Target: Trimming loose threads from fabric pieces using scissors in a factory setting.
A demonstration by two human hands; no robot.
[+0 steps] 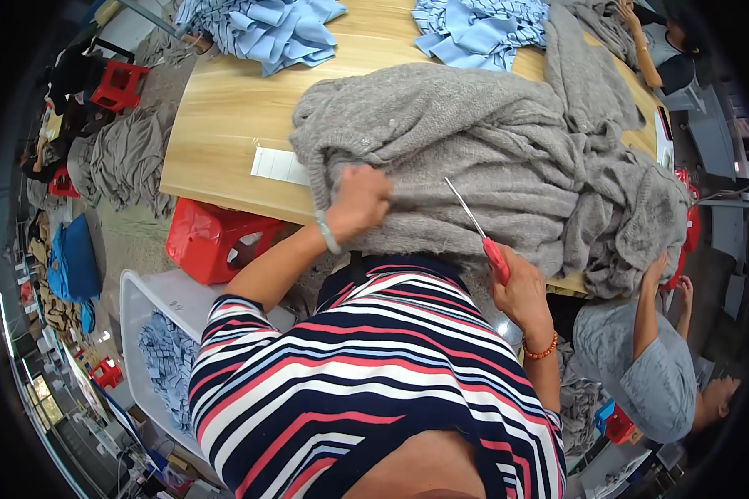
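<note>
A grey knit sweater (441, 125) lies bunched across the wooden table in front of me, its ribbed edge toward the left. My left hand (359, 200) is closed over that edge and slightly blurred; what its fingers pinch cannot be made out. In my right hand (520, 287) is a red-handled tool (474, 218) with a thin metal shaft, gripped by its handle. The shaft points up and to the left, over the sweater's lower folds. Its tip is too small to tell whether it is hooked or pointed.
The wooden table (225, 108) carries light blue ruffled fabric (283, 33), more blue pieces (483, 33) and a white paper strip (279, 165). A red stool (212, 241) and a white bin (141, 287) stand at my left. Co-workers (641, 358) handle grey knitwear at the right.
</note>
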